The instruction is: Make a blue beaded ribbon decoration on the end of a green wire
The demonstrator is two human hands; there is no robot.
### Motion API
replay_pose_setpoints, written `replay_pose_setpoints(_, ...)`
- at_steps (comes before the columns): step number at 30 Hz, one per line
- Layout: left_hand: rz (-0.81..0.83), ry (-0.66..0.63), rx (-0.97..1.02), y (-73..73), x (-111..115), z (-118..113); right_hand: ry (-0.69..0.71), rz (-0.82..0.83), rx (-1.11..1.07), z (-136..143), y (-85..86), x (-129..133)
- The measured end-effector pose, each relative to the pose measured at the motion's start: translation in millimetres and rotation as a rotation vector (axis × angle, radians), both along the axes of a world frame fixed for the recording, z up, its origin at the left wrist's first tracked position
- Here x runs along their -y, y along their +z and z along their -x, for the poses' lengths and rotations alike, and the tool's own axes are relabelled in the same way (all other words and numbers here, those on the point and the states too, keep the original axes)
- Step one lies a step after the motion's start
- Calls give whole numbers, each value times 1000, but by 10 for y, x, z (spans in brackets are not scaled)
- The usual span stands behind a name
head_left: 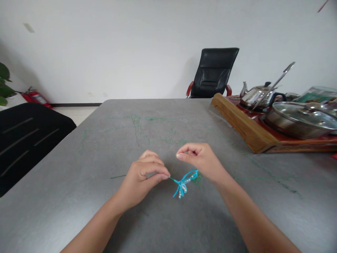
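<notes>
Beads (184, 188) R of my L hand (144, 174); on tbl (79, 182) R, tray (237, 123) w/ pan (295, 123), kettle (255, 97) behind; chair (216, 72) beyond.

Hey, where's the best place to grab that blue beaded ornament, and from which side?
Probably the thin green stem, from the left, where the left hand pinches it. The stem appears to run out leftward, while the looped blue strands and pearly beads spread rightward and might bend if gripped.

L hand (143, 175), R hand (202, 159): bare, R thumbnail (179, 156) short. L forearm (101, 221) & R forearm (246, 212): matching pr., bare, slim, tapered.
</notes>
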State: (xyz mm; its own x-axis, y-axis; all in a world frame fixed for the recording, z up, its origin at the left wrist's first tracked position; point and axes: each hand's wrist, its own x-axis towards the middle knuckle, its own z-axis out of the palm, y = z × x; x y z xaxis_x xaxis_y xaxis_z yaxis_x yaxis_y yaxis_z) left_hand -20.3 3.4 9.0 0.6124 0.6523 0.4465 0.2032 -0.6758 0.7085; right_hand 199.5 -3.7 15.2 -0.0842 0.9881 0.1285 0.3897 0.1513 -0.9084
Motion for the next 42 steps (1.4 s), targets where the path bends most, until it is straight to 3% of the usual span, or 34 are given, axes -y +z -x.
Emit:
replay_pose_setpoints(6,149,104,145,-14,-20,12,33,198,-276,91,-203,-100)
replay_pose_setpoints(12,258,375,224,-117,-49,22,80,224,-234,308,-426,-104)
replay_pose_setpoints(16,273,502,218,-123,-54,21,72,216,-132,428,-403,14)
replay_pose_setpoints(19,244,566,205,-106,-56,23,71,130,8,510,-304,150)
replay_pose_setpoints(25,92,613,135,-84,-26,7,122,-274,280,583,-120,381)
replay_pose_setpoints(31,-105,536,31,-111,-5,-11,56,-520,393,494,7,439)
replay_pose_setpoints(42,-165,208,-153,-107,-11,-33,-84,-475,395,208,119,268)
